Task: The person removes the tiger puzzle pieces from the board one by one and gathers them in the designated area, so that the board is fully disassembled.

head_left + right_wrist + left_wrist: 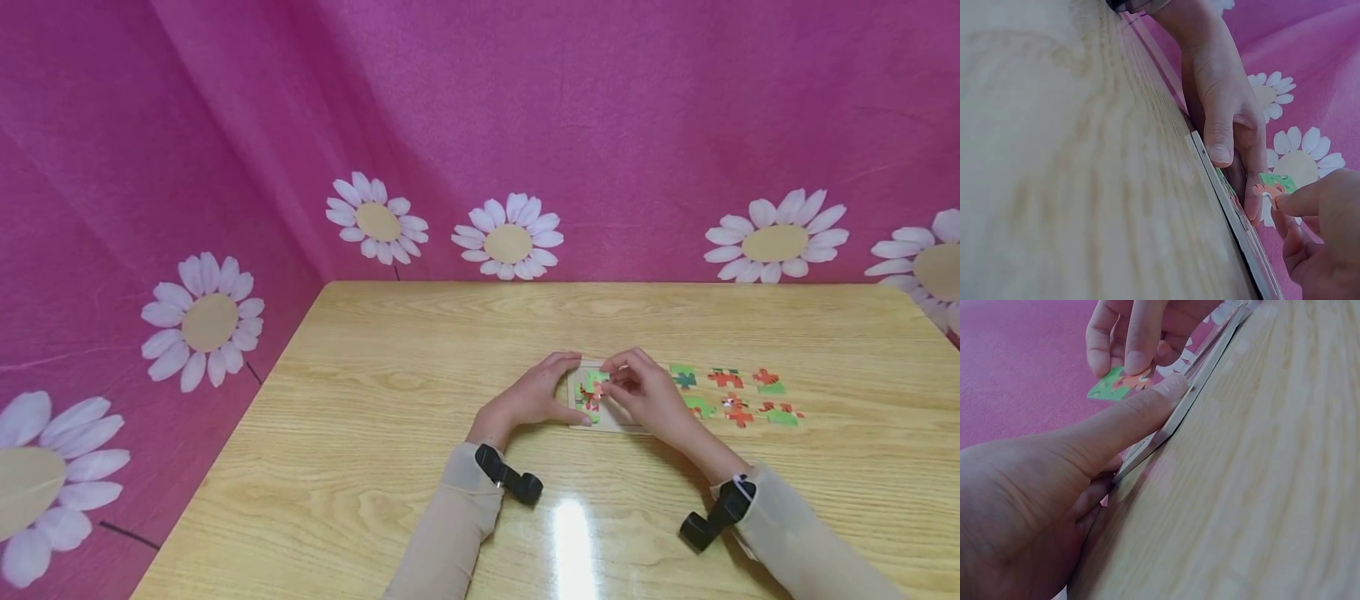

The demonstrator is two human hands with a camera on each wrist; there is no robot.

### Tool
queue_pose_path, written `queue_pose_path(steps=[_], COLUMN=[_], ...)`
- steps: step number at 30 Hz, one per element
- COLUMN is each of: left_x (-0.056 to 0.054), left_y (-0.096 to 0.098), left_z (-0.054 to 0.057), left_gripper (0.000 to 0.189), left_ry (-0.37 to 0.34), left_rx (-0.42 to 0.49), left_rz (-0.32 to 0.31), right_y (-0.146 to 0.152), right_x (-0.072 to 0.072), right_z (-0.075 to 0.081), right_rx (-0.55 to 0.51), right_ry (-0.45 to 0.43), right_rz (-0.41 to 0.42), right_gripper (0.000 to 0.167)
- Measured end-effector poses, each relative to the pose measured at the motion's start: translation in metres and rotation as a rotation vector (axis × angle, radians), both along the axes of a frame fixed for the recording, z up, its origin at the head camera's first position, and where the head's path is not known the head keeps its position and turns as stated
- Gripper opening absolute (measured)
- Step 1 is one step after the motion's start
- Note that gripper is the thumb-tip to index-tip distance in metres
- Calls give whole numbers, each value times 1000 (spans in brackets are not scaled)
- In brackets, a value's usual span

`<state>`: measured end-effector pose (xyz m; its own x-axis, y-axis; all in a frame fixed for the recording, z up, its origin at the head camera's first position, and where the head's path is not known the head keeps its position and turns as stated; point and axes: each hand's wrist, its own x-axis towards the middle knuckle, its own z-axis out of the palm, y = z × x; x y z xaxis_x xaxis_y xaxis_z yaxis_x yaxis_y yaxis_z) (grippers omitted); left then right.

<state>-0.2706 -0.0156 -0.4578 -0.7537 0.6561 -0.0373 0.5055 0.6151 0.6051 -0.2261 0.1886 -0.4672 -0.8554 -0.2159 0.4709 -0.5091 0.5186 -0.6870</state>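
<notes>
A shallow jigsaw board (613, 421) lies flat on the table, with green and red picture pieces fitted at its left end. My left hand (528, 395) grips that end, thumb along the near edge and fingers at the far edge. Between thumb and fingertips, my right hand (647, 395) pinches a green and orange puzzle piece (1277, 182). In the left wrist view this puzzle piece (1109, 389) is held tilted, just above the board. The right hand covers part of the board's right side in the head view.
Several loose puzzle pieces (738, 410) lie in two rows to the right of the board. The wood-grain table (420, 350) reaches back to a pink curtain (600, 125) with white daisies. Each wrist wears a black camera (716, 512).
</notes>
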Motion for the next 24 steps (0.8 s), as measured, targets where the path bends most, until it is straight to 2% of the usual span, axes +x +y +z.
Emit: queue_pose_path(steps=[10, 20, 24], left_x=[1, -1, -1], left_y=[0, 0, 0], left_z=[-1, -4, -4], left_gripper=[94, 94, 94], left_ry=[-1, 8, -7], left_rx=[16, 9, 13], left_rz=[-3, -3, 2], right_y=[12, 25, 29], right_x=[14, 29, 36], right_z=[4, 5, 5], right_rx=[5, -11, 1], right_ry=[-40, -40, -12], right_rz=[0, -1, -2], right_gripper=[21, 21, 22])
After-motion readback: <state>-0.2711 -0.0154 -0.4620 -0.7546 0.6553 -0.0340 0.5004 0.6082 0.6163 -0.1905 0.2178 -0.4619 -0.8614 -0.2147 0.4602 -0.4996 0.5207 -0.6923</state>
